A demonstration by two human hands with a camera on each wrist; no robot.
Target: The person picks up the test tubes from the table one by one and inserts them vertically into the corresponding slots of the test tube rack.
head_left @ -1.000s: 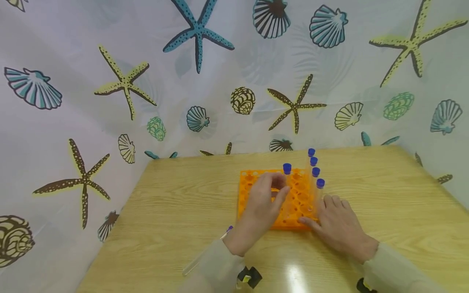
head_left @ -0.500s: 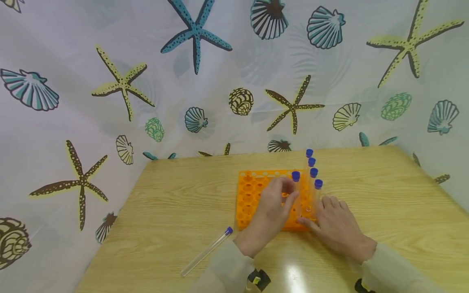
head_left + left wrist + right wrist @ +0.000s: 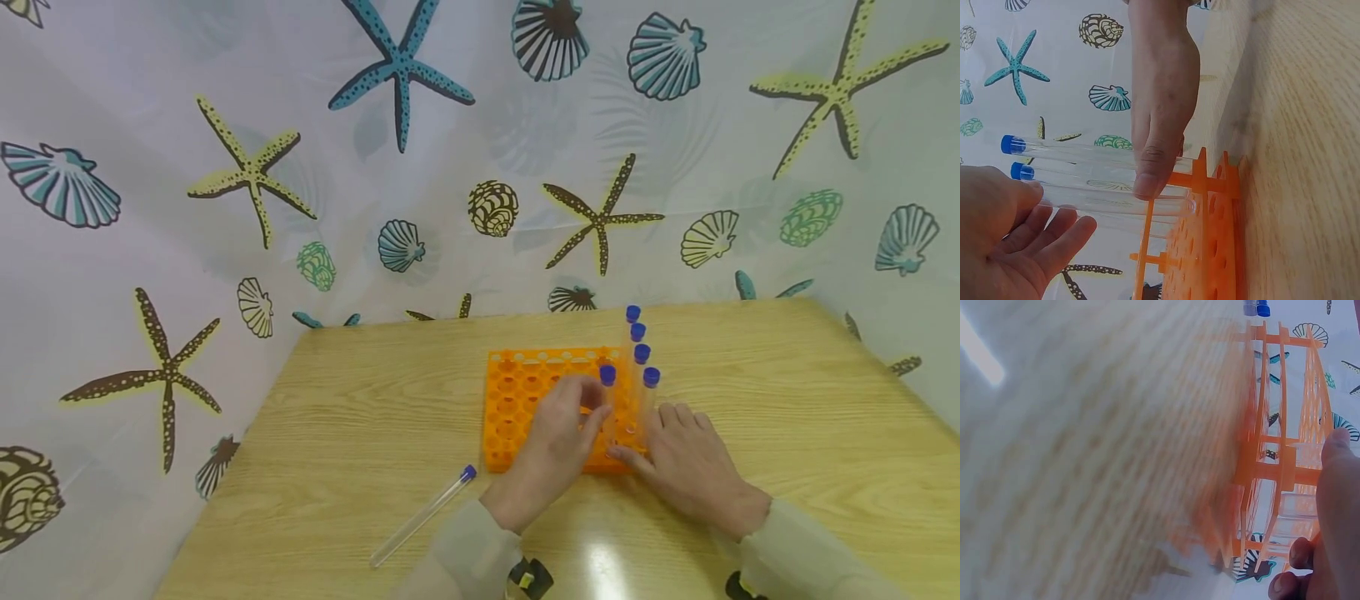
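Observation:
My left hand (image 3: 551, 437) pinches a clear test tube (image 3: 609, 412) with a blue cap, held upright over the front right part of the orange test tube rack (image 3: 507, 408). In the left wrist view, the fingers of that hand (image 3: 1016, 244) are at the capped end of the tube, whose lower end reaches into the rack. Several other blue-capped tubes (image 3: 642, 354) stand in a row along the rack's right edge. My right hand (image 3: 693, 462) grips the rack's front right corner, thumb on the front edge and fingers by the right side, as the right wrist view also shows (image 3: 1341, 506).
One more capped test tube (image 3: 423, 517) lies slanted on the wooden table (image 3: 360, 417), left of my left forearm. Behind the table hangs a white cloth (image 3: 450, 150) printed with shells and starfish.
My left hand has moved to the right with the tube, and the tube has come down lower in the rack. My right hand has stayed at the corner.

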